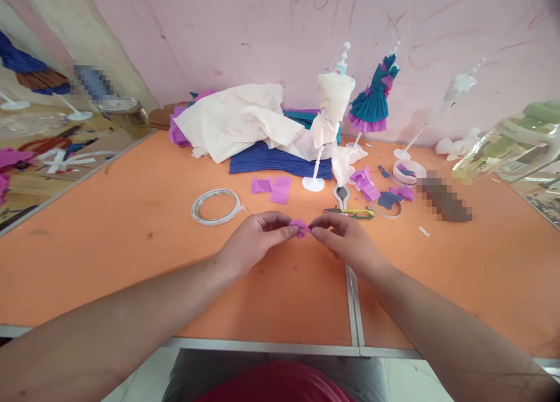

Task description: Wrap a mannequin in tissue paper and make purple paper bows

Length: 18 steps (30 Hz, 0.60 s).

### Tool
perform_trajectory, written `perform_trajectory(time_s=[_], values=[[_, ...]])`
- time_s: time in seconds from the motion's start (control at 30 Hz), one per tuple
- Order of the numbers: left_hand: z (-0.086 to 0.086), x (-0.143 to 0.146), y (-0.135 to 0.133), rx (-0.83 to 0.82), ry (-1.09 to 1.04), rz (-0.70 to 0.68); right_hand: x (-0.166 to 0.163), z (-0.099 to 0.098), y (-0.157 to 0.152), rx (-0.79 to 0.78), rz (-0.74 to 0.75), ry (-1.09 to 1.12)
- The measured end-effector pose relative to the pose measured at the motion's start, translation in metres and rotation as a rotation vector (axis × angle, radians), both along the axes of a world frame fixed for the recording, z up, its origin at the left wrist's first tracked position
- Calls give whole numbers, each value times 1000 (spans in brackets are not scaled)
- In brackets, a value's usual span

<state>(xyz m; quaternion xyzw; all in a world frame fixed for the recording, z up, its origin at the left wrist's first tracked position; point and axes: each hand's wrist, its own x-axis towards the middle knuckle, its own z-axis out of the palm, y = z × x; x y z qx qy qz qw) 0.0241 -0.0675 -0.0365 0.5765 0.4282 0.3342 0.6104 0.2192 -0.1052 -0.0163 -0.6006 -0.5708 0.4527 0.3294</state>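
Observation:
My left hand [256,238] and my right hand [345,241] meet over the orange table [131,256], both pinching a small crumpled piece of purple crepe paper [300,227] between thumb and fingertips. Just behind my right hand lie yellow-handled thread snips [352,213]. A roll of white tape [215,206] lies behind my left hand. Two flat purple paper pieces [273,188] lie farther back, by the round base of a small mannequin [326,119] dressed in cream paper.
A heap of cream, blue and purple crepe paper [236,125] lies at the back by the pink wall. A second mannequin wears a teal and purple dress [371,101]. Purple and blue scraps [380,192] lie right of centre. A clear bottle [510,142] lies at the far right.

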Motion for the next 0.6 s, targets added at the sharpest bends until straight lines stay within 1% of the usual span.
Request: perform_trajectory(time_s=[0.1, 0.2, 0.27, 0.33, 0.37, 0.4, 0.43, 0.53, 0.6], values=[[1, 1, -1, 5, 5, 12, -3, 0, 0, 17, 14, -36], [1, 2, -1, 6, -19, 46, 0, 5, 0, 81, 69, -109], [0, 0, 0, -3, -89, 94, 14, 9, 2, 176, 79, -303], [-1, -3, 3, -15, -163, 132, 40, 10, 8, 297, 37, -661], [-1, -4, 5, -19, -188, 140, 56, 9, 12, 329, 24, -866], [-2, -6, 6, -21, -204, 144, 72, 7, 16, 344, 10, -1026], [-2, -7, 8, -23, -212, 145, 88, 4, 21, 333, 31, -1134], [-3, -10, 10, -22, -228, 156, 119, -5, 31, 195, 126, -1276], [-2, -10, 10, -13, -231, 163, 123, -8, 33, 169, 132, -1313]])
